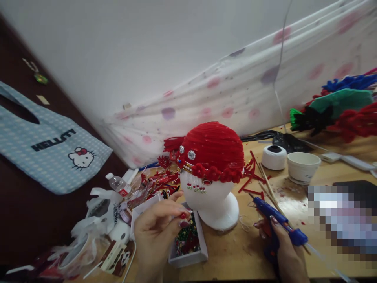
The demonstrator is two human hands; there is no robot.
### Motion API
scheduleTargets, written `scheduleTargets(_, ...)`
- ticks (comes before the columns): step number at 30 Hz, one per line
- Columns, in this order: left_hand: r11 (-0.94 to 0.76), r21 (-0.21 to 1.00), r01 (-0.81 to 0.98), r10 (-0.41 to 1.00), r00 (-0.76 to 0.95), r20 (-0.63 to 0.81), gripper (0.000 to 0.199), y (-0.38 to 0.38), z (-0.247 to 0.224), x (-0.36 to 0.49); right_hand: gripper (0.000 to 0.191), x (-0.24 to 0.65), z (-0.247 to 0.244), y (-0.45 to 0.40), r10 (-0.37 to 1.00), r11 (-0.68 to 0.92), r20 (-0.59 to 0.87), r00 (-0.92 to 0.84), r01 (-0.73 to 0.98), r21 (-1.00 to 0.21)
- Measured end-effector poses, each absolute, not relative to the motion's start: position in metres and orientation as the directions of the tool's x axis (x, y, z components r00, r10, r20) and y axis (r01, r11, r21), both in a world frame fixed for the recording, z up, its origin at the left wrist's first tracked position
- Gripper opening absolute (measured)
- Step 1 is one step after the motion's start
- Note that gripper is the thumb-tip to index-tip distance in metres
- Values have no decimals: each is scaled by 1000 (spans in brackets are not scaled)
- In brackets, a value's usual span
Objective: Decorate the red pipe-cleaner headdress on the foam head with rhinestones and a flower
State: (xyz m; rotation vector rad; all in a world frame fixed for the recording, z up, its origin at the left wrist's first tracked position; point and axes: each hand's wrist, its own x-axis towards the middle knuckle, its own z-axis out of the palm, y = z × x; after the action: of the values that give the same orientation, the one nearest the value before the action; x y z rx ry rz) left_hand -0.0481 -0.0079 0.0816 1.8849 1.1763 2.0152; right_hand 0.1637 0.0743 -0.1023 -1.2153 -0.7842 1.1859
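Between the thumb and index finger of my left hand (160, 228) is a small red bead (183, 215). My right hand (284, 243) grips a blue glue gun (272, 212), its nozzle pointing up and left toward the head form. A white foam mannequin head (222, 208) stands in front of me, wearing a red cap (213, 147) trimmed with red flowers, silver studs and hanging beads. Below and behind my left hand, a white box (191, 257) holds beads and trinkets, partly hidden by the hand.
A white cup (303, 167) and a white roll (273, 157) stand right of the head, near thin sticks (269, 192). Red trimmings and a plastic bottle (119, 184) lie left. Colourful fuzzy pieces (341, 104) pile at the back right. A bag (55, 149) hangs at left.
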Motion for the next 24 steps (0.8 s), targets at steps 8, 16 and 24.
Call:
scheduleTargets(8, -658, 368, 657, 469, -25, 883, 7, -7, 94, -39, 54, 167, -111, 75, 977, -92, -141, 162, -277, -956)
scheduleTargets(16, -445, -202, 872, 442, 411, 798, 27, 14, 126, -35, 54, 169, -125, 78, 981, -114, -149, 120, -260, -959)
scheduleTargets(24, -351, -298, 888, 443, 437, 783, 39, 31, 113, -34, 56, 164, -103, 71, 972, -81, -133, 194, -257, -963)
